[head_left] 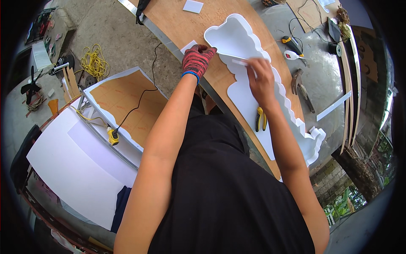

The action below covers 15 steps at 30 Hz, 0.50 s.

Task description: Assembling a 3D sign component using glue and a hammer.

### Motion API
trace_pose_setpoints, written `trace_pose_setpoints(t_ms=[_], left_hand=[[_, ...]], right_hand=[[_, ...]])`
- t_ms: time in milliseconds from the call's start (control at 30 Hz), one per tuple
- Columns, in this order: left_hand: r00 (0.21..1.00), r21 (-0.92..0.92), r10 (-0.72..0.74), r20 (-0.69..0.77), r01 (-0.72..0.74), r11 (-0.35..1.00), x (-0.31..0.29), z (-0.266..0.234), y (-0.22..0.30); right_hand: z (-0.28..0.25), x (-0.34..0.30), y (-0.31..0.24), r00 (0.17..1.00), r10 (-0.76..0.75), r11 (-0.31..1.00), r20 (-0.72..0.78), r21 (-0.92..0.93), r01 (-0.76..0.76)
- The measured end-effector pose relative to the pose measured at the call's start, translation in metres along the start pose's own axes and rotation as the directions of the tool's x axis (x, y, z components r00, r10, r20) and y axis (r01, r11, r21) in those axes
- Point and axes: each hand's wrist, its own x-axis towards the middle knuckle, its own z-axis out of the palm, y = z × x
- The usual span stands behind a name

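Observation:
A white cloud-shaped tray-like piece [230,36] with a scalloped upright wall lies along the wooden tabletop. My left hand [198,61], in a red and black knit glove, is closed at its near edge, pinching the end of a thin white strip [231,55] that reaches across the piece. My bare right hand [261,80] is over the piece, its fingers blurred by motion. A small white piece [238,62] shows at its fingertips, apparently pinched. Yellow and black pliers [261,119] lie on a flat white sheet [245,99] beneath my right forearm.
Beyond the board lie a hammer [302,91], a white squeeze bottle [292,55], a yellow-black tool [292,44] and a white strip [333,106]. A white rectangle [193,6] lies at the far end. Left, a cord crosses a framed brown panel [127,103]; yellow rope [94,62] lies on the floor.

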Motion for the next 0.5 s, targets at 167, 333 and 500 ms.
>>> trace_pose_setpoints(t_ms=[167,333,500], left_hand=[[0.996,-0.093,0.014,0.084,-0.006,0.996,0.003,0.002,-0.002],[0.999,-0.019,-0.017,0.033,0.018,1.0,0.006,0.004,-0.006],[0.999,0.021,-0.034,0.01,0.034,0.999,-0.001,0.006,0.002]], right_hand=[[0.032,0.045,0.025,0.99,-0.14,0.99,0.033,0.013,0.14],[0.053,0.046,0.038,0.979,-0.183,0.983,0.091,0.028,0.182],[0.057,0.046,0.047,0.973,-0.209,0.977,0.093,0.052,0.205]])
